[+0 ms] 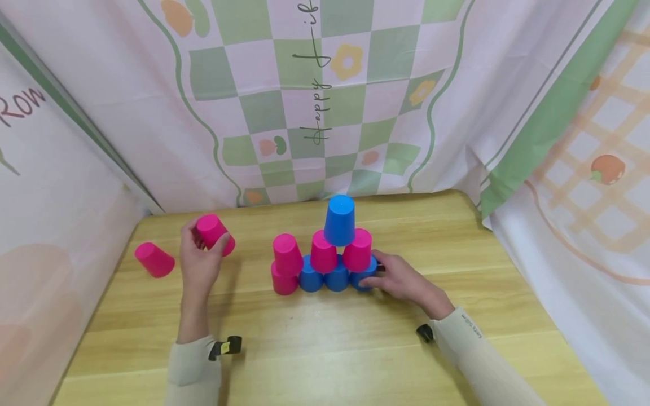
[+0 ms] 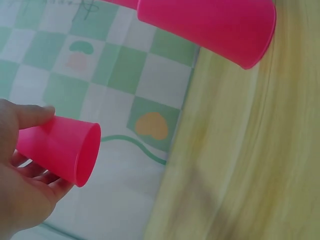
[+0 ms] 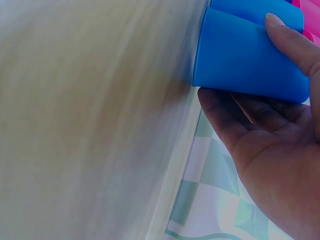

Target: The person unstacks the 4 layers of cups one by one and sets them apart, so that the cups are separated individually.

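Observation:
My left hand grips a pink cup, mouth down, off to the left of a stack; the left wrist view shows its open rim tilted. The stack's bottom row has a pink cup at the left and blue cups beside it. My right hand holds the rightmost blue cup of that row, thumb in front and fingers on its other side. Pink cups form the second row, and a blue cup stands mouth down on the two at the right.
Another pink cup stands mouth down on the wooden table, left of my left hand. A patterned curtain hangs behind the table's back edge, with more cloth at both sides.

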Demonstrator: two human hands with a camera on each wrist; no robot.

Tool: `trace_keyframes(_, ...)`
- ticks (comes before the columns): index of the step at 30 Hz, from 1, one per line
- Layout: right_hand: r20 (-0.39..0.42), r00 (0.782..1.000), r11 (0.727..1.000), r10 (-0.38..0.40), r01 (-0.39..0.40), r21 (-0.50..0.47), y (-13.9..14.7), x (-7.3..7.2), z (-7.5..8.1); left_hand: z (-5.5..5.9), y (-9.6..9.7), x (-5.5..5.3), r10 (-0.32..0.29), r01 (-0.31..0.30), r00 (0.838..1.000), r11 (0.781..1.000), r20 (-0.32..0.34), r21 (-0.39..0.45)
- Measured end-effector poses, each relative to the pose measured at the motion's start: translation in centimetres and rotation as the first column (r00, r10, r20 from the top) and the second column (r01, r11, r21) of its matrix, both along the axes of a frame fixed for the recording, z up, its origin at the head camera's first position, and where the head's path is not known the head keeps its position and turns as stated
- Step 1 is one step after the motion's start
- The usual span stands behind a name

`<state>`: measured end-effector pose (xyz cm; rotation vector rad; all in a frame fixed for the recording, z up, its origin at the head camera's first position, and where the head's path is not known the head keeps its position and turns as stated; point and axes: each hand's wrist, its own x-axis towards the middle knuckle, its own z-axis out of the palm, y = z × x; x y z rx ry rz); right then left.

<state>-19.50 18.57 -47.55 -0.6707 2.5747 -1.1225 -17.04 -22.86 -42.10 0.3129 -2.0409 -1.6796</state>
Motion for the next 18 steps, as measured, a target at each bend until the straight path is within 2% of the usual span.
trace_keyframes(6, 0.022, 1.0, 1.0, 0.002, -0.001, -0.015, 0.0, 0.1, 0.3, -0.6, -0.6, 0.0, 0.025, -0.025, 1.0, 1.0, 0.017, 0.017)
trace_keyframes(13, 0.01, 1.0, 1.0, 0.011, -0.011, -0.012, 0.0, 0.0, 0.3, -1.0, -1.3, 0.1, 0.085, -0.087, 0.995, 0.996, 0.042, 0.026)
trace_keyframes(18, 0.007, 1.0, 1.0, 0.007, -0.007, -0.008, 0.0, 0.1, 0.1, -1.3, -1.8, 0.1, 0.12, -0.123, 0.988, 0.992, 0.092, 0.025)
